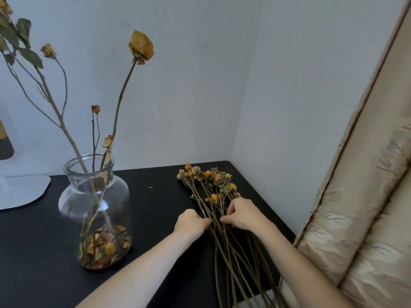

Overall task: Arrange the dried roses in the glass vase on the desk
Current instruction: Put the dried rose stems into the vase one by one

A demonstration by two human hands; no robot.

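A clear glass vase stands on the black desk at the left, with dried petals at its bottom. Several long dried rose stems rise from it; the tallest carries a yellow rose head. A bundle of dried roses lies flat on the desk's right side, its orange-yellow heads pointing toward the wall. My left hand pinches stems on the bundle's left side. On the bundle's right side my right hand pinches other stems. Both hands sit at mid-stem, close together.
A white stand base rests at the desk's back left. Small petal crumbs lie behind the bundle. A beige padded panel stands against the desk's right edge. Pale walls meet in a corner behind the desk.
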